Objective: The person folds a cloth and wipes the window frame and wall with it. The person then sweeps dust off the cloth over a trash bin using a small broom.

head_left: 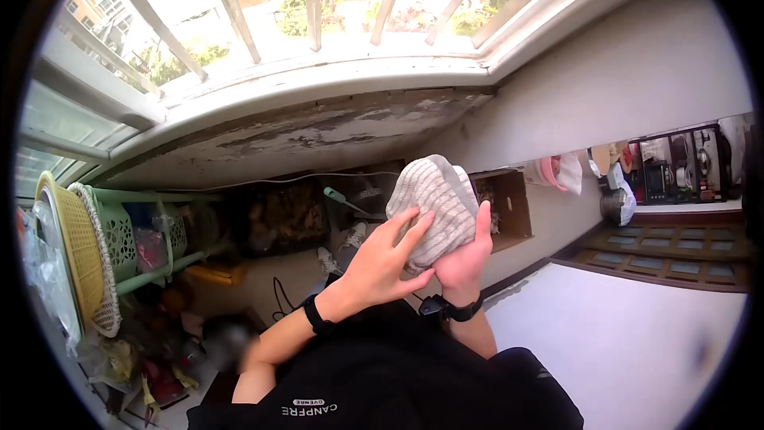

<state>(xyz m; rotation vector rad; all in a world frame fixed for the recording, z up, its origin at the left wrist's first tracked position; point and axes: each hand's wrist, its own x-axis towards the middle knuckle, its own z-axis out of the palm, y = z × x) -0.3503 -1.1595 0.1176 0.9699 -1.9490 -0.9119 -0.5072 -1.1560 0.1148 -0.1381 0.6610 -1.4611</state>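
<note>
A folded, striped grey and off-white cloth item is held up in front of my chest, below the window. My right hand grips its lower right side, with the thumb pointing up along the edge. My left hand lies against its left face, fingers spread and fingertips touching the fabric. Both wrists wear black bands. The palm side of my right hand is partly hidden behind the cloth.
A barred window runs along the top. At the left, a green rack stands beside a yellow basket. An open cardboard box sits behind the cloth. Shelves with items are at the right.
</note>
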